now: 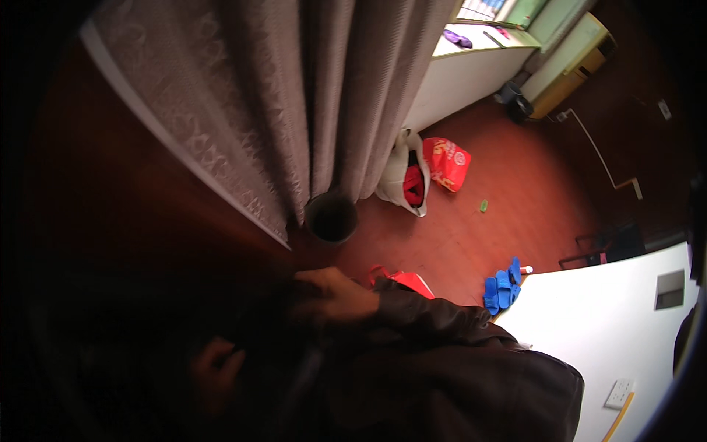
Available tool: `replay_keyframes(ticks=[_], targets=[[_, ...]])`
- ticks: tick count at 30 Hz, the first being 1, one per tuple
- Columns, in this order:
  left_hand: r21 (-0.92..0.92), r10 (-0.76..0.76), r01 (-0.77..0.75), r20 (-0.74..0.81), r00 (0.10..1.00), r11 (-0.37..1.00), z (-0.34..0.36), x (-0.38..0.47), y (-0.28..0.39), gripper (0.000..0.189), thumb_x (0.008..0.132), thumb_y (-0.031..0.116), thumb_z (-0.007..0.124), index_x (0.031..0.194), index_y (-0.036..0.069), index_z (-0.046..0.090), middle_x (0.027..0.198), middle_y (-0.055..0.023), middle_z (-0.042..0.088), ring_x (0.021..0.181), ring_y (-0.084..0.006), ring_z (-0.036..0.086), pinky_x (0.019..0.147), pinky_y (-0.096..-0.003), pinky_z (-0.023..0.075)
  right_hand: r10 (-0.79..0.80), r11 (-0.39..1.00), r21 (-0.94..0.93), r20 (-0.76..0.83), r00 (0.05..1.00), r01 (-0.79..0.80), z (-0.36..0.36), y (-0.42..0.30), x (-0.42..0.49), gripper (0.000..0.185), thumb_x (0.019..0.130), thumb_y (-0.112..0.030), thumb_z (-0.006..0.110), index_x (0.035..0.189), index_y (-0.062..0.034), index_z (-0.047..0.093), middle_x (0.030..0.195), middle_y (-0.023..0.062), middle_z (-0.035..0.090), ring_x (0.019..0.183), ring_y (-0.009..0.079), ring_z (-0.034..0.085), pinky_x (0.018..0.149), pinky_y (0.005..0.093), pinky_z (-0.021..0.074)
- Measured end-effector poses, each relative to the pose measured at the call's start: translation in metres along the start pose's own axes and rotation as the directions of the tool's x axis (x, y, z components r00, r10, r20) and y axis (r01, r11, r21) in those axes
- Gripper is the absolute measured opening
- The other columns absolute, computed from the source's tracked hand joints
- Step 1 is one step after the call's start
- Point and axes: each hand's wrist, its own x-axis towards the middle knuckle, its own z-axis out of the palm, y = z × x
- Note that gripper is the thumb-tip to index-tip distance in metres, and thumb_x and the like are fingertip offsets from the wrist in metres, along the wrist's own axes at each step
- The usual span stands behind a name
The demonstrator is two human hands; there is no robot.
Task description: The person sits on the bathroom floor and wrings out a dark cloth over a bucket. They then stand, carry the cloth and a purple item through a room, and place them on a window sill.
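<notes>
My right hand [334, 298], in a dark jacket sleeve [431, 317], reaches leftward across my front. Its fingers curl against a very dark area, and shadow hides whatever may be in them. Lower and to the left, my left hand [215, 367] has bent fingers and is mostly lost in the dark. Between the hands everything is too dark to name. Just beyond my right hand stands a round dark bin [331, 218], at the foot of a patterned grey-brown curtain [265, 110].
On the reddish floor [497, 166] are a pale bag [393, 182] with red contents, a red printed bag [448, 164], another red item [411, 282] and blue slippers [502, 288]. A white wall [591, 315] rises at right. A windowsill [480, 41] holds small items.
</notes>
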Motion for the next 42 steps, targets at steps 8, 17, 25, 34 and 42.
replay_keyframes(ticks=[8,17,25,34,42], targets=[[-0.147,0.124,-0.128,-0.035,0.992,0.981,0.011,0.013,-0.011,0.012,0.075,0.007,0.073,0.082,0.003,0.064,0.075,-0.0039,0.063,0.071,-0.0127,0.059,0.064,-0.0268,0.0459,0.248,0.963,0.118,-0.053,0.967,-0.240,0.000,0.000,0.008,0.028,0.083,-0.004,0.067,0.110,0.0014,0.061,0.093,0.0060,0.067,0.084,0.0101,0.061,0.070,0.0268,0.0497],[-0.239,0.401,-0.439,-0.191,0.896,0.866,0.005,0.004,-0.025,0.009,0.073,-0.003,0.070,0.076,0.000,0.063,0.070,-0.0071,0.065,0.059,-0.0105,0.058,0.051,-0.0237,0.0424,0.211,0.966,0.154,-0.017,0.977,-0.206,0.001,0.000,0.019,0.012,0.086,-0.001,0.066,0.096,-0.0029,0.061,0.083,-0.0032,0.061,0.076,0.0051,0.054,0.067,0.0221,0.0462],[-0.050,0.441,-0.475,-0.301,0.846,0.878,-0.026,-0.029,-0.038,0.012,0.075,0.000,0.074,0.081,0.000,0.063,0.070,-0.0088,0.065,0.059,-0.0147,0.060,0.052,-0.0269,0.0448,0.094,0.988,0.115,0.083,0.992,-0.103,0.030,-0.029,0.038,0.012,0.085,-0.005,0.070,0.093,-0.0016,0.061,0.078,-0.0032,0.059,0.072,0.0055,0.054,0.064,0.0213,0.0452],[0.002,0.208,-0.220,-0.332,0.920,0.976,-0.034,-0.070,-0.076,0.040,0.069,0.016,0.083,0.100,0.001,0.063,0.103,-0.0117,0.062,0.096,-0.0236,0.063,0.082,-0.0320,0.0522,0.013,0.994,0.103,0.213,0.977,-0.035,0.072,-0.070,0.045,0.011,0.083,-0.001,0.070,0.085,0.0005,0.059,0.072,-0.0002,0.057,0.064,0.0081,0.056,0.059,0.0220,0.0456],[0.019,0.231,-0.245,-0.415,0.880,0.969,-0.004,-0.067,-0.142,0.045,0.070,0.020,0.084,0.103,0.003,0.059,0.135,-0.0128,0.046,0.123,-0.0284,0.047,0.095,-0.0416,0.0444,0.000,0.997,0.069,0.218,0.976,-0.015,0.086,-0.069,0.047,0.012,0.080,0.004,0.070,0.085,-0.0002,0.060,0.076,-0.0012,0.058,0.064,0.0066,0.054,0.058,0.0209,0.0438]])
